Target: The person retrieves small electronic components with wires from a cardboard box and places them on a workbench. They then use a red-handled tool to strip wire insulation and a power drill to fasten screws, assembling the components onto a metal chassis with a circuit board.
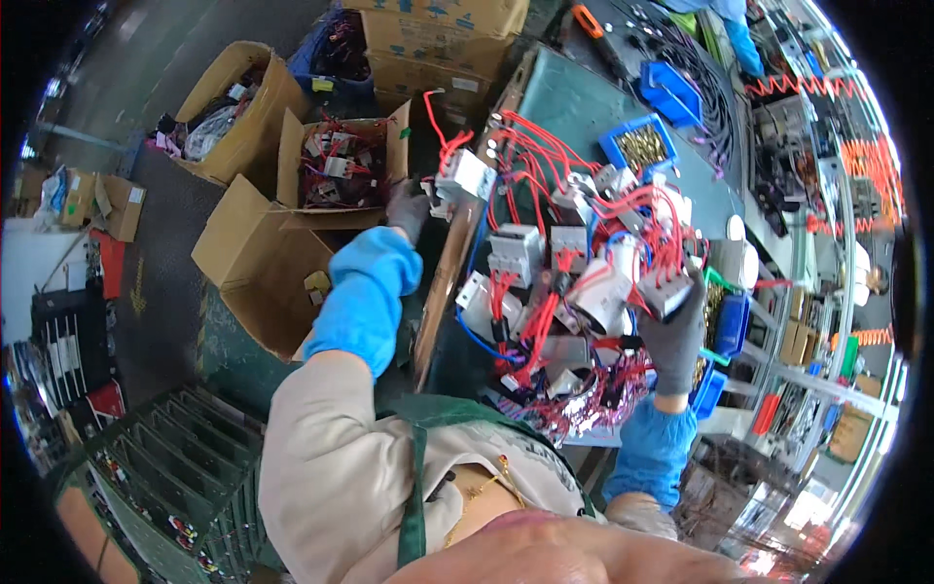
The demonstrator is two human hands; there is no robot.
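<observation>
Clock read from mid-view, 12 at the top. White block (465, 177) with red leads: at 12, raised over the wooden edge (443, 307) of the bench. My left hand (408, 209), grey-gloved, reaches it from the 11 side; fingers look clamped on its near end, though the exact finger contact is too small to make out.

Terminal block (665, 293), white, red wires fanning up from it: at 3. My right hand (673, 339), gloved alike, has it pinched between thumb and fingers, at the edge of the heap.

Between the hands, toward 2 to 4: heap of white housings (603, 292) tangled with red wires, some blue ones among them. At 4, below the heap, a shiny silvery-purple bundle (586, 414).

Farther out on the green bench top (556, 97): blue bin (609, 151) of brass-coloured pieces between 1 and 2; second blue bin (671, 95) just beyond; black cables (708, 83) past that. Orange-handled tool (588, 21) at 1.

Off the bench: carton (290, 161) of wired parts between 10 and 11, another carton (236, 229) at 9, touching it. Dark green rack (185, 477) at 8. Red coiled hoses (871, 180) between 2 and 3.
</observation>
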